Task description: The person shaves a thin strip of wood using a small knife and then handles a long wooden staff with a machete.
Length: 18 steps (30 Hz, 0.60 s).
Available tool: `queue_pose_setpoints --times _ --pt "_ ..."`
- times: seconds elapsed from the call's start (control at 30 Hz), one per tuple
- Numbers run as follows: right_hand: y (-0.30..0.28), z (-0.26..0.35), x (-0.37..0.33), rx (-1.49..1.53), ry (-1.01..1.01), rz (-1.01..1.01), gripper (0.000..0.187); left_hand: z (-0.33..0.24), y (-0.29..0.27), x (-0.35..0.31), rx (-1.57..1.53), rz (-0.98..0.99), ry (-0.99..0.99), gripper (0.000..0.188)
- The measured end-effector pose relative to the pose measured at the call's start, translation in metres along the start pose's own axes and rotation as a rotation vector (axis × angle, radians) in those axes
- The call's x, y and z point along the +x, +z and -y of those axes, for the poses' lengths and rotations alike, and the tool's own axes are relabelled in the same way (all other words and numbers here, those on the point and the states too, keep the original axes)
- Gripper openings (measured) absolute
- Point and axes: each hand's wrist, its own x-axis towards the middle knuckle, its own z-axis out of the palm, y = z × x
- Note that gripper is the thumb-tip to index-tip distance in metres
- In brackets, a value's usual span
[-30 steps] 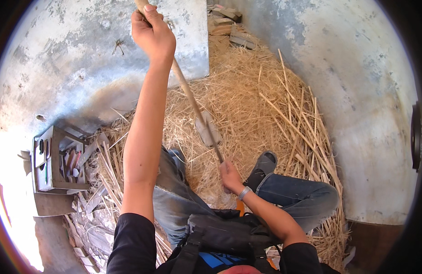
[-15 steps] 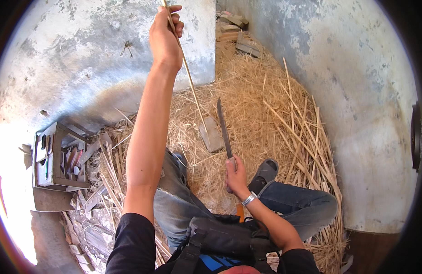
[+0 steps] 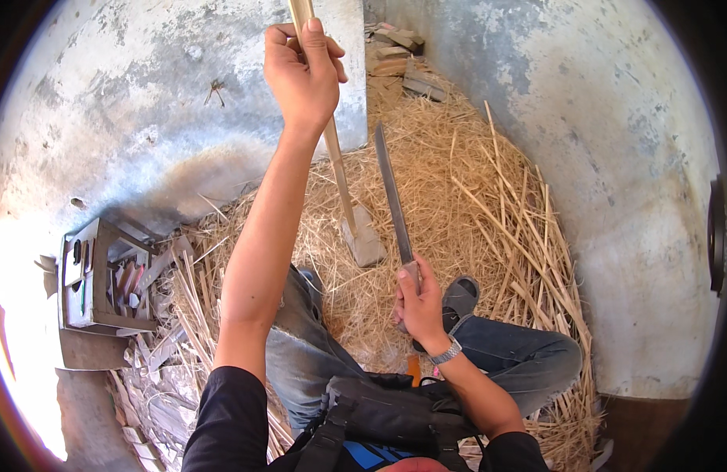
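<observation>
the left hand (image 3: 307, 79) is gripping a long pale stick (image 3: 336, 157) near the top of the view, its thumb lying along the stick and its fingers curling loosely round the back. the stick is slanting down from there, its lower end appearing to be resting on a grey block (image 3: 367, 241) amid the straw (image 3: 426, 181). the right hand (image 3: 421, 307) is closing firmly round the handle of a long knife (image 3: 393, 189), and the dark blade is pointing up and slightly left, standing apart from the stick, to its right. a second ago the blade was crossing the lower part of the stick; half a second ago it was already clear, and now its tip is reaching higher in view. the stick was showing only a thin edge half a second ago, and now it is turning a broader pale face. the left hand is sitting a little lower and farther right than then, with its thumb more in sight. loose strips (image 3: 529, 236) are lying along the right wall (image 3: 623, 236), and a small wooden frame (image 3: 123, 321) is standing at the left, looking the same as before
</observation>
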Motion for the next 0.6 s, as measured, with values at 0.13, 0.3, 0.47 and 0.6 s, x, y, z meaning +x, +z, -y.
queue_pose_setpoints --times 0.13,0.3,0.47,0.6 --pt "0.003 0.021 -0.007 0.025 -0.024 0.02 0.057 0.007 0.001 0.003 -0.072 -0.036 0.007 0.028" --pt "0.011 0.044 -0.024 0.071 -0.03 0.087 0.057 0.01 0.001 0.005 0.038 -0.041 0.034 0.032" --pt "0.02 0.067 -0.036 0.181 0.154 0.112 0.054 0.016 0.006 0.004 0.092 -0.048 0.051 0.035" --pt "0.03 0.092 -0.041 0.116 -0.104 0.011 0.054 0.014 0.003 0.005 0.076 -0.055 0.055 0.035"
